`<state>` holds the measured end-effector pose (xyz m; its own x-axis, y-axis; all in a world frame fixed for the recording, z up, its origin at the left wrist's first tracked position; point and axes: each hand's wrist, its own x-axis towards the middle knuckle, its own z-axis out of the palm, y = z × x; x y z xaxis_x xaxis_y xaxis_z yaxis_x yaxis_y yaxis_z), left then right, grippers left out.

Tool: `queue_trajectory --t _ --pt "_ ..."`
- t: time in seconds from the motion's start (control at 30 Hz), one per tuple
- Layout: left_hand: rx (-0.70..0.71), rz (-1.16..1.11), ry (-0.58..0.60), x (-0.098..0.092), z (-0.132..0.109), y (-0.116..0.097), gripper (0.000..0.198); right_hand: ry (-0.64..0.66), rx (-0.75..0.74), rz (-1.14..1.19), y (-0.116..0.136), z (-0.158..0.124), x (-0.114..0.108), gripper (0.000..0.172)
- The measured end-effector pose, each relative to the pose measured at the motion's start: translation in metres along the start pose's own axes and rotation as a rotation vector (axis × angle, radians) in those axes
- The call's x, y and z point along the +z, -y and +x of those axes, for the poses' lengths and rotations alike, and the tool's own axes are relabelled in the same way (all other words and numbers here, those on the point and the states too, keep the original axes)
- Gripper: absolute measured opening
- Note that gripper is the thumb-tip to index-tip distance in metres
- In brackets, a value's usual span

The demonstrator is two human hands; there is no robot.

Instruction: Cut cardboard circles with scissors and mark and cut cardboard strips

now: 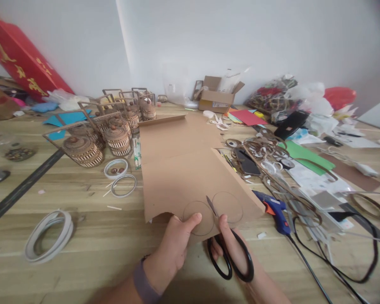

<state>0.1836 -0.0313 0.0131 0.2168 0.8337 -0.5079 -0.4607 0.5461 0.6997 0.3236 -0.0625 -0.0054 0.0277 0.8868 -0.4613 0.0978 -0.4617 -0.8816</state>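
Note:
A large brown cardboard sheet (183,169) lies on the wooden table (82,219), with two circles pencilled near its front edge. My left hand (174,245) grips that front edge, thumb on top beside the left circle (199,217). My right hand (231,245) is closed in the black handles of a pair of scissors (229,257). The blades point up between the two circles and cut into the cardboard. The right circle (227,207) sits just past the blade tips.
Woven round baskets in wooden frames (110,126) stand at the back left. Tape rolls (49,236) lie on the left. A blue glue gun (274,211) with black cable, coloured paper, rings and a small cardboard box (217,99) crowd the right side.

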Motion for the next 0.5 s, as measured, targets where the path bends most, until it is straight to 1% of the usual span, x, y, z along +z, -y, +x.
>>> queue_trajectory --t 0.1,0.17,0.3,0.43,0.5 --pt "-0.022 -0.014 0.006 0.001 -0.001 -0.003 0.052 -0.018 -0.008 0.012 0.003 -0.002 0.004 0.086" --pt "-0.009 -0.028 0.016 0.001 -0.002 -0.003 0.05 -0.021 0.001 0.013 0.009 -0.004 0.007 0.086" --pt "-0.018 -0.053 -0.021 0.0 -0.003 -0.002 0.045 -0.033 0.005 -0.014 0.018 -0.008 0.009 0.086" --pt "-0.061 -0.029 -0.064 0.001 -0.004 -0.003 0.036 -0.007 -0.008 -0.024 0.013 -0.006 0.01 0.086" --pt "-0.06 -0.004 -0.089 0.001 -0.005 -0.006 0.029 0.049 -0.029 0.011 0.007 -0.007 0.011 0.088"
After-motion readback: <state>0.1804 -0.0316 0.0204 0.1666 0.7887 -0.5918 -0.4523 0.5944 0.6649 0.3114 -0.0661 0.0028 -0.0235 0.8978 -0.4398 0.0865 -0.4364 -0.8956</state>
